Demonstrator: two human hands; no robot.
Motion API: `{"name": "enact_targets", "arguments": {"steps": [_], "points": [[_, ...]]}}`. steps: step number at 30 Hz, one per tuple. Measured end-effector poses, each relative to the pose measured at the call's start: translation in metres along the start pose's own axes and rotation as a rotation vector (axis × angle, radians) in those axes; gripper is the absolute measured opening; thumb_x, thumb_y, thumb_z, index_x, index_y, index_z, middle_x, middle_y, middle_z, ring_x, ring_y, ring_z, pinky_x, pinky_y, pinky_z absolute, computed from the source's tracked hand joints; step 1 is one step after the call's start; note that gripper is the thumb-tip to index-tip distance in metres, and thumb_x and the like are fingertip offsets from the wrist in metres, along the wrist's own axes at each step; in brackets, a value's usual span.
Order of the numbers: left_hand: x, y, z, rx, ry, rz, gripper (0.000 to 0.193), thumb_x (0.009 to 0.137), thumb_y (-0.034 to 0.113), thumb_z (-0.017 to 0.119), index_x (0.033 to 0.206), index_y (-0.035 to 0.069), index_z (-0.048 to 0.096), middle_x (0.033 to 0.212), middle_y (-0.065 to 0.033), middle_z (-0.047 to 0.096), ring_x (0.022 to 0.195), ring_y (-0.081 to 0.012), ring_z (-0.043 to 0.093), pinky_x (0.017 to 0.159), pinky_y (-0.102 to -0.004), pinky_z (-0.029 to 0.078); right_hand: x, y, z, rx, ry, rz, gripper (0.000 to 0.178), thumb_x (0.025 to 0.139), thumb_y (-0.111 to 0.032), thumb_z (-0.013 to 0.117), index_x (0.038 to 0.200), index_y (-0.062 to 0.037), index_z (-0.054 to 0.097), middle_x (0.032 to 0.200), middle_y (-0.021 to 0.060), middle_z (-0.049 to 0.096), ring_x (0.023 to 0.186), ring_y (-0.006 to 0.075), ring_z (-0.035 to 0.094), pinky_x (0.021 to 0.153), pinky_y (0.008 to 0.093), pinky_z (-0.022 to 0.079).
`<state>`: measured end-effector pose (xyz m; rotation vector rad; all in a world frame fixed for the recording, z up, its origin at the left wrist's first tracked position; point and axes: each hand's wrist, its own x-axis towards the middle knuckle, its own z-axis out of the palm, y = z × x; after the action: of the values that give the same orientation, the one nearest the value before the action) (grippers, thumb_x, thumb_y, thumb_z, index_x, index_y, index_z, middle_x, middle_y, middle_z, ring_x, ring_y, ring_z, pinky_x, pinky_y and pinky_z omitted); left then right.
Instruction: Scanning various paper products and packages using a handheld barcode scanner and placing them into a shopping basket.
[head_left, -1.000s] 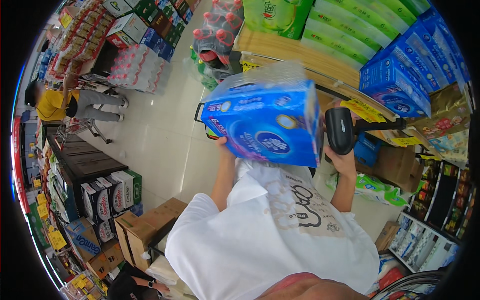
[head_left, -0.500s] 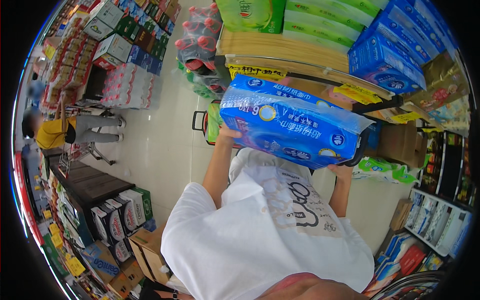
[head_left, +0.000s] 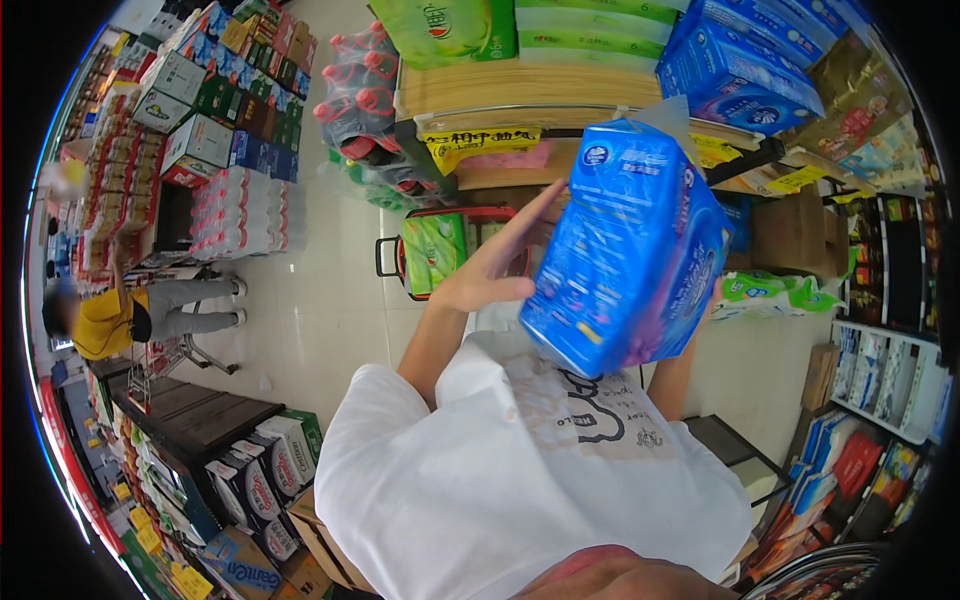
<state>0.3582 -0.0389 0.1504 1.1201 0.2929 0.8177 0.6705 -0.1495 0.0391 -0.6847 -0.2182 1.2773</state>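
A large blue plastic-wrapped pack of tissues (head_left: 625, 240) is held up in front of my chest, tilted, with one end towards me. My left hand (head_left: 490, 270) is beside its left edge, fingers stretched out and apart, the thumb close to the wrapping; whether it touches I cannot tell. Behind the pack's right side my right hand (head_left: 713, 300) grips it, its fingers mostly hidden. Beyond my left hand, a red-rimmed basket (head_left: 386, 258) on the floor holds a green tissue pack (head_left: 434, 250).
A wooden shelf (head_left: 490, 92) ahead bears green packs (head_left: 445, 30) and blue packs (head_left: 735, 75). Bottles with red caps (head_left: 358, 95) stand left of it. Shrink-wrapped bottles (head_left: 240, 212) and a person in yellow (head_left: 105, 322) with a cart are farther left. An open cardboard box (head_left: 800, 235) is at right.
The blue pack has turned from lying crosswise to end-on towards me. My left hand has come off its near left corner and opened. The basket shows more fully now.
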Motion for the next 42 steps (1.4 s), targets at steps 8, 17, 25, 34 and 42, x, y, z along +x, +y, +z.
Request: {"name": "enact_targets", "arguments": {"steps": [8,17,25,34,42], "points": [[-0.007,0.006,0.005,0.037,-0.063,0.019,0.113,0.071,0.048,0.078,0.154,0.002,0.017,0.13,-0.0085,0.046,0.113,-0.0183,0.049,0.095,-0.0333,0.037,0.01,0.009,0.009,-0.167,0.06,0.058,0.079,0.084,-0.055,0.064,0.136,0.001,0.046,0.125,0.0143,0.058,0.106,0.0252,0.061,0.089,0.0334,0.051],[-0.027,0.002,-0.011,0.163,0.118,0.227,0.083,0.077,0.042,0.076,0.144,0.01,0.04,0.135,-0.0107,0.037,0.123,-0.0243,0.044,0.097,-0.0416,0.041,0.044,0.034,0.024,-0.376,0.069,0.227,0.079,0.084,-0.057,0.064,0.134,0.0026,0.048,0.123,0.014,0.059,0.104,0.0242,0.062,0.087,0.0322,0.052],[-0.047,-0.02,-0.036,-0.147,0.69,0.078,0.065,0.094,0.046,0.055,0.142,0.006,0.036,0.135,-0.0129,0.044,0.121,-0.0242,0.049,0.098,-0.0379,0.044,0.059,0.052,0.036,-0.578,0.063,0.385,0.08,0.084,-0.059,0.063,0.132,0.004,0.05,0.121,0.0137,0.06,0.103,0.0234,0.062,0.086,0.0311,0.052],[-0.098,-0.072,-0.109,-0.309,0.864,-0.423,0.06,0.092,0.051,0.052,0.13,0.004,0.053,0.122,-0.0099,0.06,0.106,-0.0211,0.059,0.089,-0.0339,0.05,0.063,0.066,0.041,-0.802,0.096,0.462,0.077,0.085,-0.059,0.063,0.124,0.0067,0.055,0.11,0.0111,0.063,0.098,0.0189,0.063,0.082,0.0292,0.051],[-0.123,-0.107,-0.116,-0.456,0.95,-0.475,0.059,0.09,0.049,0.056,0.127,0.003,0.056,0.116,-0.0152,0.064,0.098,-0.028,0.065,0.088,-0.0404,0.053,0.054,0.055,0.079,-1.198,-0.078,0.224,0.057,0.085,-0.047,0.071,0.114,0.0006,0.06,0.095,0.0064,0.064,0.08,0.0134,0.059,0.072,0.0254,0.047]]}}
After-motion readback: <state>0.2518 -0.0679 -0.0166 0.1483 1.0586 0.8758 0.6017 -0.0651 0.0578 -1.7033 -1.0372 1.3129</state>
